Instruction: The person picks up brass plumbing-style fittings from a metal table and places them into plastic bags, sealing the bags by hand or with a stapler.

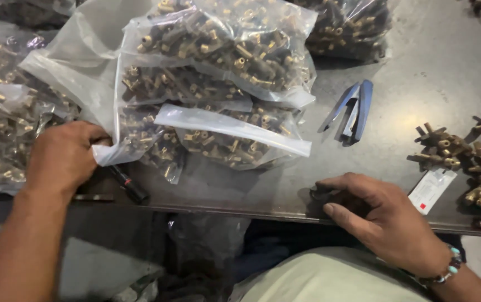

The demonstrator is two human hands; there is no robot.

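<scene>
A: Head view. Left hand (pixel 64 156)?

B: Curled, knuckles up, closed on the corner of a clear plastic bag (pixel 195 131) full of small brass fittings. The bag lies on the grey metal table (pixel 419 84), just right of the hand, with more bags stacked on top of it and behind it.

A: Anything under that hand?

B: A black pen-like tool (pixel 128 185) pokes out from below it, near the table edge. Can't tell if the hand touches it.

A: Right hand (pixel 383 215)?

B: Fingers bent, palm down at the table's front edge, cupped over a small dark part (pixel 324 193). Looks closed on it, but the fingers cover most of it, so I can't say what it is.

A: Nearby?

B: A white tag (pixel 431 190) just right of that hand, and loose brass fittings (pixel 464 159) beyond it, cut off by the right edge. A blue stapler (pixel 352 112) sits apart, mid-table.

A: Hard to see?

B: The bags on the left (pixel 0 128) run out of frame. Glare on the plastic blurs the contents. Below the table it's dark and unclear.
</scene>
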